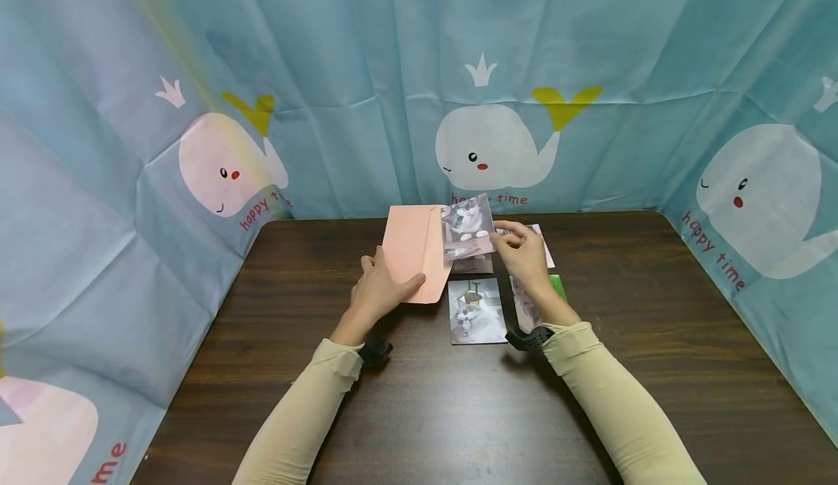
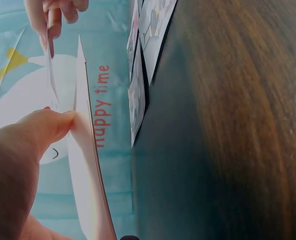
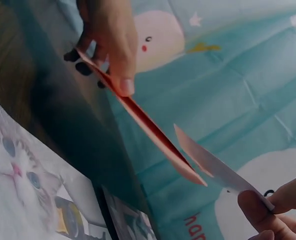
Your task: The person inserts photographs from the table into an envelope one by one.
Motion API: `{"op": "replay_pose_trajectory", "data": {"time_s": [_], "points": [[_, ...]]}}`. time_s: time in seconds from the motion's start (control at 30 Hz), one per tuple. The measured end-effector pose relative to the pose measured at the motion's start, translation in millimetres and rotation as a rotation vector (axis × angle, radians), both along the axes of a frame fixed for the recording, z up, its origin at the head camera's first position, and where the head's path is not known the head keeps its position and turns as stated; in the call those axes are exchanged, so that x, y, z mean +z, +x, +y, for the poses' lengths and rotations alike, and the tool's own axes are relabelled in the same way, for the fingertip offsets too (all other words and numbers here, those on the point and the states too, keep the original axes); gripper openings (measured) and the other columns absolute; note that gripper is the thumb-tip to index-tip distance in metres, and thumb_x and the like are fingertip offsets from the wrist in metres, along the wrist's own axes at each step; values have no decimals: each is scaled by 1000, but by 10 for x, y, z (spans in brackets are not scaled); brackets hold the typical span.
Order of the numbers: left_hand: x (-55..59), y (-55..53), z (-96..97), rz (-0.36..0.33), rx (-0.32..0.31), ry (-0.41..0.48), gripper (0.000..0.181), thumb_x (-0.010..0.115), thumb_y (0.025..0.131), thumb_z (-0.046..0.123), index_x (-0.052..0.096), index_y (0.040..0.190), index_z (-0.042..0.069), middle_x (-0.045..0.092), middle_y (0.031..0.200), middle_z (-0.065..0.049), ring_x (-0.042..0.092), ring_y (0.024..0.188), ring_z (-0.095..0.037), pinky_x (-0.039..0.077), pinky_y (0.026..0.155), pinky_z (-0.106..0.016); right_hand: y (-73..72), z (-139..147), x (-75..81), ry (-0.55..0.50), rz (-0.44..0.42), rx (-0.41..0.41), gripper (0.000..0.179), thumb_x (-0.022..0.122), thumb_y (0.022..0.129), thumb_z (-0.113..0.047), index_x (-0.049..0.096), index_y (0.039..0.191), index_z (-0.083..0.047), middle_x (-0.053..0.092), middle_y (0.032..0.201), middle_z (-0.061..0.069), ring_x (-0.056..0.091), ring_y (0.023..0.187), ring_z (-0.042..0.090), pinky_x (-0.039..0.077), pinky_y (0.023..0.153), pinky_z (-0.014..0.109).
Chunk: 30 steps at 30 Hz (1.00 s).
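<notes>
My left hand (image 1: 380, 292) grips a pink envelope (image 1: 407, 241), thumb across its front and fingers behind it. In the right wrist view the envelope (image 3: 153, 135) is seen edge-on, its mouth parted and facing the right hand. A cat picture card (image 1: 467, 225) is pinched at its right edge between the thumb and fingers of my right hand (image 1: 524, 256). From the right wrist, the card (image 3: 220, 167) shows beside the envelope's open edge with a gap between them. In the head view the card's left edge comes right up to the envelope.
Several picture cards lie on the dark wooden table (image 1: 294, 398) below the right hand, among them a cat card (image 1: 476, 318) at the front and one with a green edge (image 1: 559, 286). A blue whale-print curtain (image 1: 366, 49) hangs behind the table and along both sides.
</notes>
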<state>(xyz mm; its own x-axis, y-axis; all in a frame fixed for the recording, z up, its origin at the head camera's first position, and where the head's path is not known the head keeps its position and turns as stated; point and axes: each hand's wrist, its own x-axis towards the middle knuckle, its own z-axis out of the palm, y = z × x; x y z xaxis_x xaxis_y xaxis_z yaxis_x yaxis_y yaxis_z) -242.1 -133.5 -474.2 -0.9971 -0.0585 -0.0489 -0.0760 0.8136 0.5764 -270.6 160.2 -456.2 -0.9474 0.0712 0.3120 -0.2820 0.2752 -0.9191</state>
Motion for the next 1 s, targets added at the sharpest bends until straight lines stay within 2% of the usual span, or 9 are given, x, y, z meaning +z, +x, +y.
{"op": "replay_pose_trajectory", "data": {"time_s": [0.13, 0.37, 0.47, 0.6, 0.67, 0.73, 0.8, 0.93, 1.0], "points": [[5, 23, 23, -12, -7, 4, 129, 72, 84, 78, 13, 172, 3, 35, 149, -28, 63, 118, -49, 50, 98, -68, -29, -64, -48, -8, 4, -9, 30, 75, 101, -11, 75, 130, 0, 77, 88, 25, 60, 72, 5, 43, 66, 20], [35, 38, 52, 6, -12, 1, 130, 72, 84, 78, 12, 172, 3, 34, 152, -30, 64, 118, -49, 52, 96, -67, -53, -188, -92, -52, 37, -26, 32, 76, 100, -8, 73, 130, 5, 73, 88, 34, 51, 61, 3, 36, 56, 17], [37, 38, 61, 12, -15, -4, 130, 72, 84, 78, 13, 172, 2, 34, 152, -30, 64, 119, -49, 52, 96, -67, -55, -236, -92, -75, 33, -3, 34, 74, 101, -6, 71, 132, 7, 72, 89, 36, 53, 58, 6, 38, 54, 18], [30, 35, 75, 6, -17, -2, 130, 72, 84, 78, 13, 172, 2, 35, 151, -30, 64, 118, -49, 51, 97, -67, -58, -294, -101, -83, 9, 24, 33, 73, 102, -5, 70, 133, 5, 73, 87, 34, 60, 51, 22, 41, 48, 18], [27, 33, 81, 4, -16, 3, 130, 72, 83, 78, 13, 172, 2, 35, 151, -29, 64, 118, -49, 51, 98, -67, -60, -322, -111, -80, 0, 27, 32, 74, 102, -6, 71, 132, 3, 74, 86, 31, 63, 52, 33, 42, 47, 19], [25, 33, 85, 4, -14, 7, 130, 73, 83, 78, 14, 172, 3, 34, 151, -30, 63, 119, -49, 51, 98, -68, -60, -347, -125, -72, -8, 28, 32, 74, 101, -7, 71, 132, 2, 75, 86, 29, 64, 53, 38, 42, 45, 20], [24, 33, 87, 6, -11, 11, 130, 73, 83, 77, 14, 171, 3, 34, 151, -29, 63, 120, -49, 50, 99, -68, -64, -370, -135, -59, -7, 24, 32, 74, 101, -7, 71, 132, 1, 76, 86, 27, 64, 53, 33, 42, 46, 20], [21, 38, 85, 14, -7, 16, 130, 74, 83, 77, 15, 171, 2, 35, 150, -29, 63, 120, -49, 50, 98, -69, -67, -419, -147, -21, 7, -2, 31, 74, 98, -5, 73, 129, 2, 76, 84, 23, 57, 55, 10, 41, 52, 18], [13, 34, 80, 15, -3, 18, 130, 74, 82, 76, 15, 171, 3, 35, 149, -29, 63, 119, -49, 49, 99, -70, -64, -442, -148, 5, 18, -19, 30, 75, 97, -4, 74, 126, 3, 76, 82, 21, 53, 57, 4, 40, 55, 18]]}}
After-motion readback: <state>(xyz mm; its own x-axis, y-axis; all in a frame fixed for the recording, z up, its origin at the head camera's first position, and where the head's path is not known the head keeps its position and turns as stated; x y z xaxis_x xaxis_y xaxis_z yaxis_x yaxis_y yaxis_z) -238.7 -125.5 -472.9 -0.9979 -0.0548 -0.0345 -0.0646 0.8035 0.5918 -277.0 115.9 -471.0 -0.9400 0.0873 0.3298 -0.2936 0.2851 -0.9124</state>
